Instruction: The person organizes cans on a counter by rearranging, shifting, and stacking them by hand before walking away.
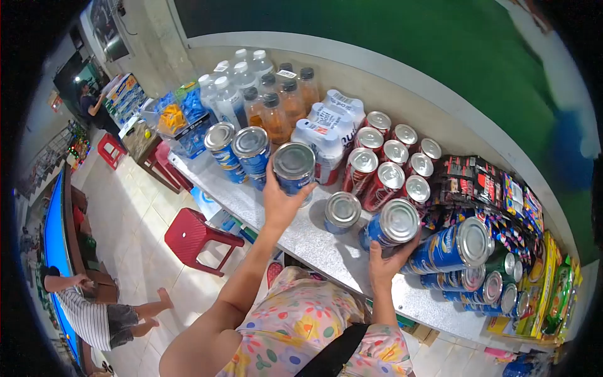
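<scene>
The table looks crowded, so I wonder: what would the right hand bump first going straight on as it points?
Beyond the blue can in the right hand, probably the red cans; depth is unclear.

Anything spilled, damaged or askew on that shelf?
Nothing stands out. No spill or damage shows on the shelf; the red cans stand grouped. The left hand grips a blue can, the right hand a second blue can. Leaning near the edges is probably lens distortion.

Looking forward and down from head height, facing a counter (295, 244), hanging close over left hand (284, 200) and right hand (388, 265) near centre, catching floor (141, 217) at left.
</scene>
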A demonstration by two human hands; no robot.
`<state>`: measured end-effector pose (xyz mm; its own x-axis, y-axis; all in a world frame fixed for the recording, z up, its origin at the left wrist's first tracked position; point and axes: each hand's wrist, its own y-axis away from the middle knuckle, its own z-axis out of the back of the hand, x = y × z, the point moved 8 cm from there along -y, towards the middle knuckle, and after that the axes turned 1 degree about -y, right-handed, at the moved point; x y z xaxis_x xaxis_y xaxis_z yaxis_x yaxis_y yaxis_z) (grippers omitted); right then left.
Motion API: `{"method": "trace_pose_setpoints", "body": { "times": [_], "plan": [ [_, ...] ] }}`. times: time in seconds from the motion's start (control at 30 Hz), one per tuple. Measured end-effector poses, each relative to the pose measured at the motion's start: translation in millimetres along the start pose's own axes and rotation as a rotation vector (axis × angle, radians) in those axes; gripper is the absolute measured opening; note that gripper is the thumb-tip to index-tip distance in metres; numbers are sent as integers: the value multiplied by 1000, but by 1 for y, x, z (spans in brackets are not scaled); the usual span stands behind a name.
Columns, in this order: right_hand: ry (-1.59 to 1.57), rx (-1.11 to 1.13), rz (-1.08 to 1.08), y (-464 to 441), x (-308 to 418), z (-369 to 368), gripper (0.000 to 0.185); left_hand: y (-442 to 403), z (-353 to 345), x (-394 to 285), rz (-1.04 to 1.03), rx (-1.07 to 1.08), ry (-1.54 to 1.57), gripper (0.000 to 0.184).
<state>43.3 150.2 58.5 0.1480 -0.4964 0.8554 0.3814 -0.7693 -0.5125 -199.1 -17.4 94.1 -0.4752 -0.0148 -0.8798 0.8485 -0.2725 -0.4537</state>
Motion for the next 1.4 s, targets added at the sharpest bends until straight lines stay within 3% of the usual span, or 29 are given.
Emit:
{"method": "trace_pose_setpoints", "body": {
  "times": [0.17,0.33,0.67,0.8,0.93,1.03,1.17,1.3,1.4],
  "plan": [
    [6,34,34,2,-4,0,105,11,4,-8,-36,-70,84,96],
    [44,26,37,5,-7,0,107,23,-27,-49,-28,193,125,99],
    [21,17,17,5,-11,2,107,52,-70,-6,36,283,182,100],
    [-3,53,19,4,-2,-3,98,59,-70,-21,-106,331,17,102],
    [-33,17,-22,6,-12,0,103,59,-73,-7,-9,334,62,97],
    [-44,24,-1,8,-15,-1,99,65,-63,-15,-85,210,122,94],
    [-52,16,41,1,-7,1,93,51,2,-32,-483,-107,-274,82],
    [-8,15,15,5,-7,1,92,0,65,-16,-239,-509,-128,81],
    [-32,19,16,5,-8,-2,93,-19,70,19,-133,-476,-50,85]
  ]
}}
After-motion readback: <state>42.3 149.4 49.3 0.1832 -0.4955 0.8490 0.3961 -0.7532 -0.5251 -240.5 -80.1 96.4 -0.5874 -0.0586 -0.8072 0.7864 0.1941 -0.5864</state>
